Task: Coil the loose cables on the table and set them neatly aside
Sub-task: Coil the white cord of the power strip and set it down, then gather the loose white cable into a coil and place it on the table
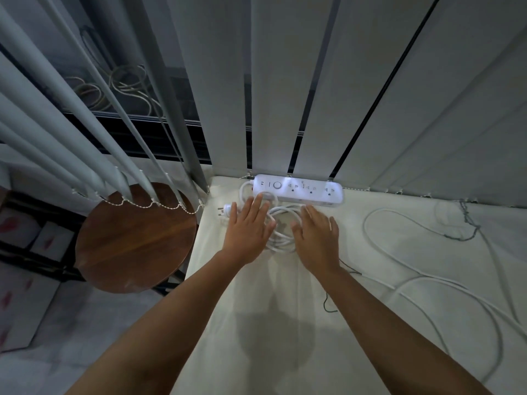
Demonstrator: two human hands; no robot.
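A white power strip (pixel 302 189) lies at the table's far edge against the blinds. Its white cord is wound into a coil (pixel 282 226) just in front of it, and the plug (pixel 226 208) sticks out to the left. My left hand (pixel 248 232) rests flat on the coil's left side, fingers spread. On the coil's right side my right hand (pixel 316 238) lies flat, fingers apart. Neither hand grips anything. A second white cable (pixel 399 283) lies loose in wide loops across the right half of the table.
The table wears a cream cloth (pixel 256 323). A thin dark wire (pixel 467 223) lies at the far right, and another thin dark wire (pixel 328 303) lies near my right forearm. A round wooden stool (pixel 134 240) stands left of the table. Vertical blinds (pixel 285 95) hang behind.
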